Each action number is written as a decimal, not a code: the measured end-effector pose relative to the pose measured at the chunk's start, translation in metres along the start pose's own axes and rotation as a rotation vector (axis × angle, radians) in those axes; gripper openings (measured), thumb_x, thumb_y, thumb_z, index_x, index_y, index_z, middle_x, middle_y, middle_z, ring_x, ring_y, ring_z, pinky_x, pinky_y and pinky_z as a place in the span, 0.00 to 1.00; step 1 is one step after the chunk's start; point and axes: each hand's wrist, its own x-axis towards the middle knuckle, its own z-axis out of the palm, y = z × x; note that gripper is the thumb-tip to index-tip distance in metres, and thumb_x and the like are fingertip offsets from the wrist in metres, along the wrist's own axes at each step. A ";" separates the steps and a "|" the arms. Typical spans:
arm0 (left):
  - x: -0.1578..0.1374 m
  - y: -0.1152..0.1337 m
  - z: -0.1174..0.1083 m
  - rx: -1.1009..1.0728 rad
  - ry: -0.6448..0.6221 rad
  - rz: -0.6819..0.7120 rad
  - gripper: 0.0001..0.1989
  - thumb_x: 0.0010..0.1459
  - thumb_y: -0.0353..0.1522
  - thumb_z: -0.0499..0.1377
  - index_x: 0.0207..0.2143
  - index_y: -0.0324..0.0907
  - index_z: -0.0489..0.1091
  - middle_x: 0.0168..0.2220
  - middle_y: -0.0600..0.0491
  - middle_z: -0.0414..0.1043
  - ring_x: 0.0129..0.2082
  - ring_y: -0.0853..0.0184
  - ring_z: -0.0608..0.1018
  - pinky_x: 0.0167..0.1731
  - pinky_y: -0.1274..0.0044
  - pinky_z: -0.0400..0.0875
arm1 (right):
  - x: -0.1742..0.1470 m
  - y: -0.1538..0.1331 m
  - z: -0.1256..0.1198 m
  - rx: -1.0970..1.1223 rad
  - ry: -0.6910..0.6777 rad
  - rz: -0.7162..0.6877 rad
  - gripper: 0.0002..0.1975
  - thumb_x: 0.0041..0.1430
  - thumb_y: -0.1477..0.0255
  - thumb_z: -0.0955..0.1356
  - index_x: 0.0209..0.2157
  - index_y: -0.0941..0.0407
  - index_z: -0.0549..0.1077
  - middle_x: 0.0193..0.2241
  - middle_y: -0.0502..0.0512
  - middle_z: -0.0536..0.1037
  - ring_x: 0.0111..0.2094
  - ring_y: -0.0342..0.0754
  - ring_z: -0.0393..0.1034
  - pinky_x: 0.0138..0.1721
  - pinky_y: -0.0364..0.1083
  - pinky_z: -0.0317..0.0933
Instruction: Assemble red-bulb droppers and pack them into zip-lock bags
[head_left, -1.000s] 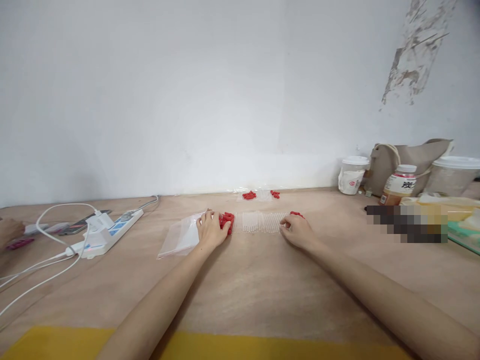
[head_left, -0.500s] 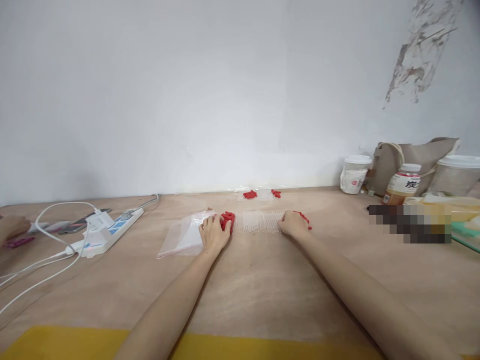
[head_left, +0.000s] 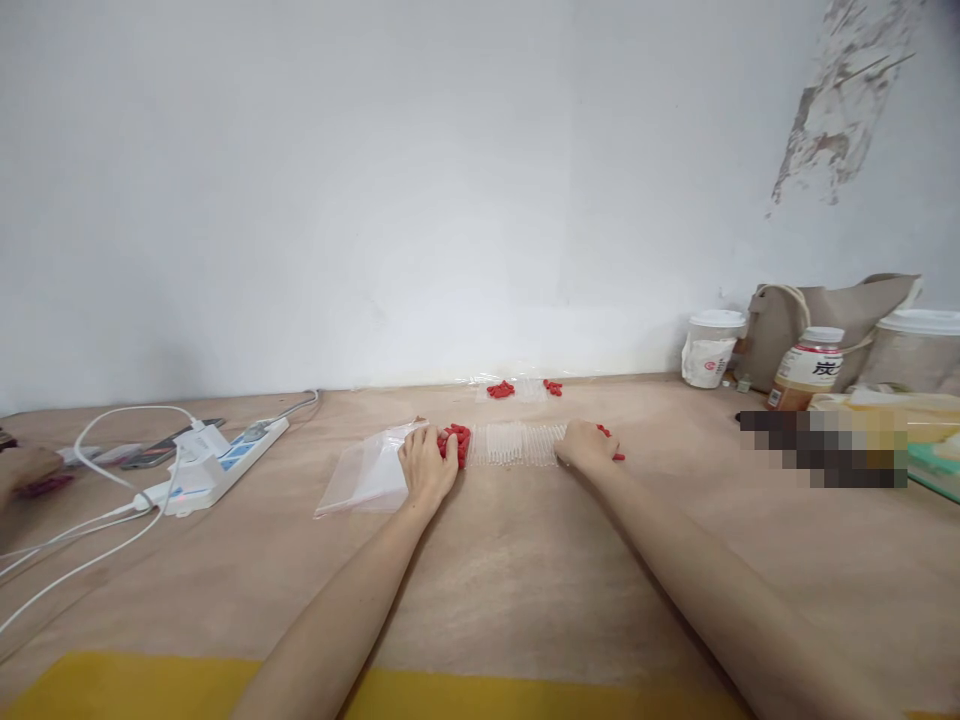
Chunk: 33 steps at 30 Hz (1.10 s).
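My left hand (head_left: pixel 429 466) rests at the left end of a row of thin clear plastic tubes (head_left: pixel 504 443). Its fingers are apart and curved, with thumb and fingertips against a pile of small red pieces (head_left: pixel 459 437). Over the row's right end, my right hand (head_left: pixel 590 446) is closed with its fingertips pointing down; whatever is in them is hidden. Just beyond its knuckles lie more red pieces (head_left: pixel 619 457). Partly under my left hand is a clear plastic bag (head_left: pixel 360 478) with something white inside.
Near the wall lies a clear packet (head_left: pixel 531 390) with red pieces. To the left are a white power strip (head_left: pixel 225 466) with cables, a phone (head_left: pixel 161 450) and another person's hand (head_left: pixel 26 466). A lidded cup (head_left: pixel 709 350), bottle (head_left: pixel 806 368) and grey bag (head_left: pixel 772 330) stand right.
My right hand has shifted slightly and now covers more of the red pieces beside it. My left hand stays nearly in place. The other person's hand at the far left has moved a little.
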 end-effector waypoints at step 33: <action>-0.041 0.033 -0.001 -0.554 -0.396 0.389 0.09 0.55 0.34 0.52 0.36 0.42 0.70 0.32 0.52 0.70 0.30 0.68 0.71 0.29 0.78 0.65 | -0.072 0.050 0.004 0.427 0.164 -0.833 0.08 0.56 0.74 0.57 0.29 0.56 0.65 0.28 0.53 0.69 0.31 0.45 0.63 0.33 0.44 0.56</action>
